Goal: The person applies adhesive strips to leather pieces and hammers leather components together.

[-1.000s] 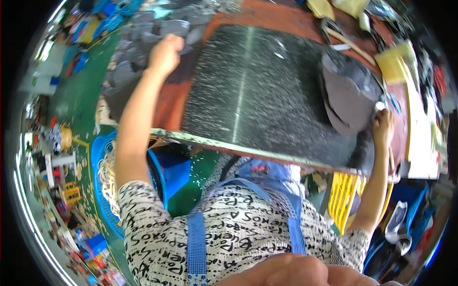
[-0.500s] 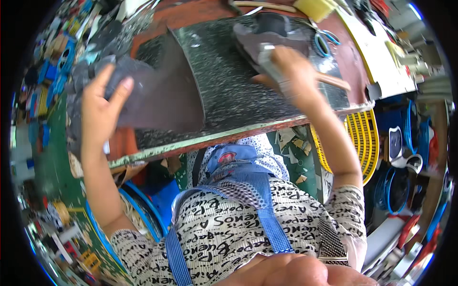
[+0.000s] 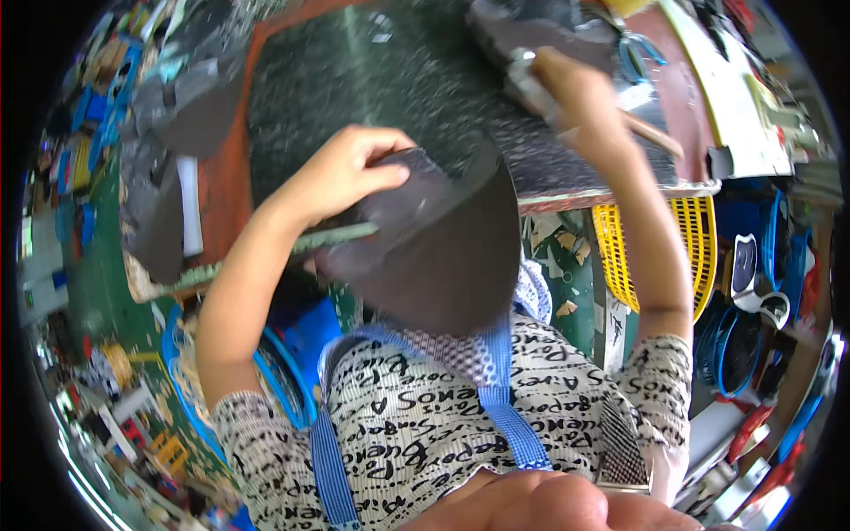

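my left hand [image 3: 354, 173] pinches a dark grey sheet [image 3: 443, 265] by its upper edge, over the near side of the black slab [image 3: 372, 88]. it looks light, bendy, perhaps slippery; the rim seems the safest hold. my right hand [image 3: 580, 97] closes around a silvery tool [image 3: 531, 84].

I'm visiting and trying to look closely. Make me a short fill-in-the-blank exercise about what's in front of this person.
1. The left hand holds a dark sheet that is curved rather than ____.
2. Near the right hand, which holds a silvery object, lie scissors with handles coloured ____.
3. Below the table, on the person's right, is a perforated basket coloured ____.
4. The hand nearer the person's own body is the ____ one.

Missing words: flat; blue; yellow; left.
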